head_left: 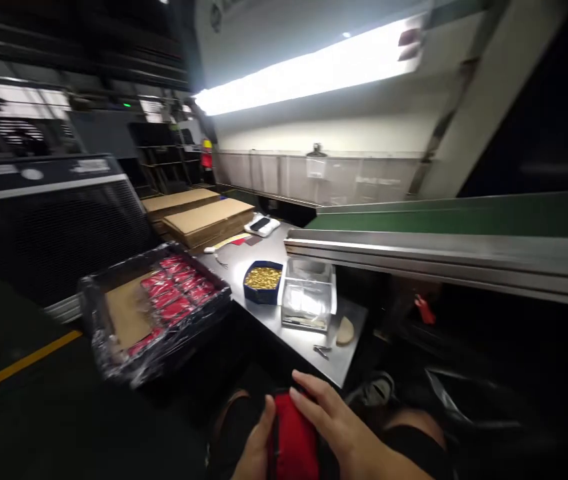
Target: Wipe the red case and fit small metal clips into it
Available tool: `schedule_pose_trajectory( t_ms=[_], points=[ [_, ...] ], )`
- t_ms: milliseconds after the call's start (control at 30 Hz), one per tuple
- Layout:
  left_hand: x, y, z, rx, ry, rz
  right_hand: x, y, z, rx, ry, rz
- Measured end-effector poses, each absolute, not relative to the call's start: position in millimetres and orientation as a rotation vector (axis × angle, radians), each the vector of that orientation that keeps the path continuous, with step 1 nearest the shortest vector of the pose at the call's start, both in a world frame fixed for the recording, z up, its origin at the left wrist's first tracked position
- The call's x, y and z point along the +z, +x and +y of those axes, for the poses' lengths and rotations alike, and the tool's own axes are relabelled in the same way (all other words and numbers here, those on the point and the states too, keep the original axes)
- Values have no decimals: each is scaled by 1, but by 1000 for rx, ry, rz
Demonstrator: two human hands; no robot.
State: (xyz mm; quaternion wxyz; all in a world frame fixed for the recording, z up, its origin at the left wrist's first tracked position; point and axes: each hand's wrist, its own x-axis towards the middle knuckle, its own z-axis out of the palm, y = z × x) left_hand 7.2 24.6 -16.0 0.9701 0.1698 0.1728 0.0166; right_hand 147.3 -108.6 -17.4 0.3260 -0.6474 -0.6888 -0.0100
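A red thing with black edges (293,437) is held low in front of me, above my lap; its kind is unclear, and its lower part runs out of the frame. My left hand (257,448) grips its left side, the thumb pointing up along the edge. From the right, my right hand (337,421) closes on it, with fingertips over its upper edge. Beyond my hands, on a metal table (264,325), stand a blue bin of small gold-coloured pieces (263,277) and a clear divided box (308,293).
On the left, a plastic-lined box (137,373) contains several red wrapped packs (177,293). Flat cardboard stacks (209,220) lie behind it. A green conveyor belt (464,217) runs along the right. Near the table's front corner are a tan rounded piece (345,331) and a small metal tool (322,351).
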Motion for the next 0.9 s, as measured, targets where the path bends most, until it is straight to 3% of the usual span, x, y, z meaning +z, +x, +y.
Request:
schedule_pose_trajectory(
  t_ms=[67,167,333,667,900],
  points=[
    [-25,10,38,-14,361,457,-35,162,-108,93,-1853,-1407],
    [-34,8,47,13,412,603,-68,203,-104,23,-2051,-638],
    [-35,16,41,41,424,603,-115,289,-87,16,-2179,-16],
    [-20,22,44,149,432,482,-131,322,-115,346,-2112,181],
    [-13,22,55,261,480,574,-43,210,-114,350,-1884,-49]
  ],
)
